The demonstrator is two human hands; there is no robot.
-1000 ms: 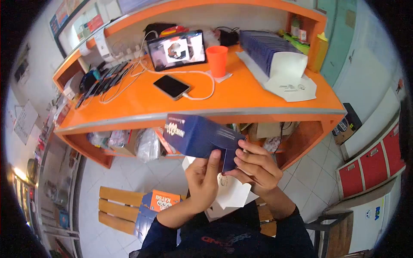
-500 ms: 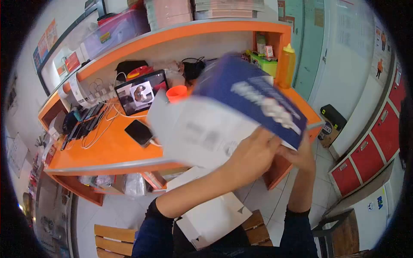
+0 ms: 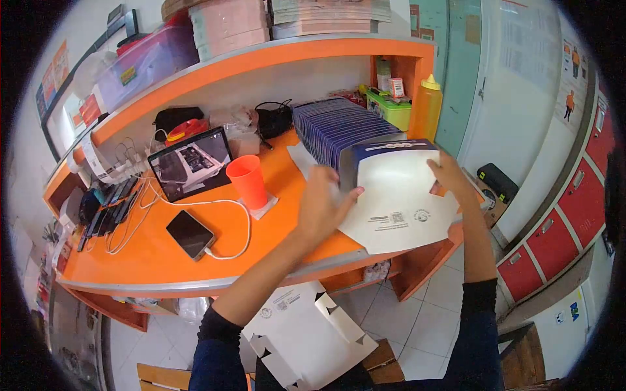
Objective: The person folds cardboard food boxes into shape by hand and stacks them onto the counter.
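A folding carton blank point(image 3: 407, 189), white inside with a dark blue printed flap, lies at the right end of the orange desk. My right hand point(image 3: 450, 176) grips its right edge. Beside its left edge is my left hand point(image 3: 321, 202), thumb stretched out and apart from the fingers, slightly blurred. Behind the blank stands a long row of dark blue folded cartons point(image 3: 345, 127), packed upright. Another white carton blank point(image 3: 306, 339), with cut notches and bent side flaps, rests on my lap.
On the orange desk point(image 3: 124, 260) are an orange cup point(image 3: 248, 182), a phone point(image 3: 190, 234) on a white cable and a tablet point(image 3: 190, 164). A yellow squeeze bottle point(image 3: 425, 107) stands at the back right by a green box point(image 3: 389, 109). Red lockers point(image 3: 551, 241) line the right.
The carton blank has come down from the air onto the desk, its white side now up. My left hand has moved left, away from my right hand. The row of cartons is now uncovered.
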